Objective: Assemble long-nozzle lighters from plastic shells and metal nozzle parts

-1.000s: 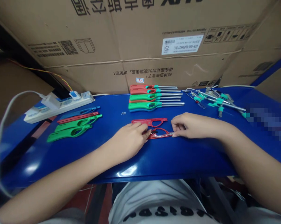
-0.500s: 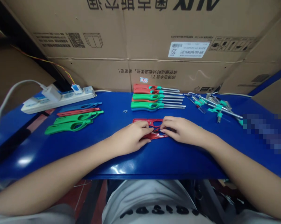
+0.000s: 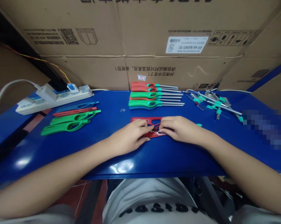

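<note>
Lighter shells (image 3: 142, 119), two, red, left hand (image 3: 128, 137) and right hand (image 3: 181, 129) both gripping them

Blue bench (image 3: 177, 158) — lighter casings (image 3: 68, 126), a power strip (image 3: 54, 102).

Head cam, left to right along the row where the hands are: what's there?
Green utility-lighter shells → left hand → red lighter shell → right hand → metal lighter rods with teal fittings
</note>
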`<state>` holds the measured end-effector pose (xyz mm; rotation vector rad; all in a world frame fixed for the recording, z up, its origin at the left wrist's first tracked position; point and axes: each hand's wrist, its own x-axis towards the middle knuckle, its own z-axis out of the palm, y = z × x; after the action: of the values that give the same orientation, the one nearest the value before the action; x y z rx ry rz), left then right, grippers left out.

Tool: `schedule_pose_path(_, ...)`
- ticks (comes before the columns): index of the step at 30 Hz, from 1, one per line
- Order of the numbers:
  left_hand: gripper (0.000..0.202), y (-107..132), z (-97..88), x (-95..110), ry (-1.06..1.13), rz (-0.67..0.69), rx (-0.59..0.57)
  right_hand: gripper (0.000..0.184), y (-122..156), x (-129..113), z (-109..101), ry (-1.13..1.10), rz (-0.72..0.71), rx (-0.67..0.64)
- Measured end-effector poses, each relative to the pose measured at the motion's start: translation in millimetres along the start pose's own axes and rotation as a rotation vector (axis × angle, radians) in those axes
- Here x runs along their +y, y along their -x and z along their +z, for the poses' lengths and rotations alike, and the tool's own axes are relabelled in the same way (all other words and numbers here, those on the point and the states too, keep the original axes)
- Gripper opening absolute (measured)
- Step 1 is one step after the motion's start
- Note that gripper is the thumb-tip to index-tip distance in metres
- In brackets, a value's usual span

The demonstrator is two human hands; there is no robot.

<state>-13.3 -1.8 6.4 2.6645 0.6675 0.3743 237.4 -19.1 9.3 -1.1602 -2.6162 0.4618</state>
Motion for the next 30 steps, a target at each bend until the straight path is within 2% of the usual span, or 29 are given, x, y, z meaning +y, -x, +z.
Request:
schedule_pose_path(5, 0.036, 0.6, 2.1, 2.3, -0.012, -0.024, -0.007, 0.019, -1.4, 1.4, -1.2, -0.055, -0.008, 0.018)
schedule_pose_path(10, 0.037, 3.3, 4.1, 10.1, -0.14, 0.016, 0.007, 0.012, 3.1, 5.3, -12.8, -0.157, -0.014, -0.023)
schedule_pose_path(15, 0.04, 3.7, 1.2, 21.1, -0.296, -0.05, -0.095, 0.009, 4.2, 9.2, -16.2, -0.221, 0.005, -0.075)
schedule_pose_path(19, 0.036, 3.7, -2.0, 19.0, -0.247, -0.083, -0.095, 0.008, 2.5, 9.3, -13.1, -0.259, 0.016, -0.072)
schedule_pose_path(24, 0.032, 4.6, -5.2, 11.4, -0.16, -0.026, -0.081, 0.009, 2.6, 7.4, -12.5, -0.29, 0.042, -0.079)
schedule_pose_path(30, 0.039, 3.3, -9.6, 13.8, -0.16, 0.031, -0.099, 0.008, 3.4, 7.4, -12.4, -0.298, 0.011, -0.085)
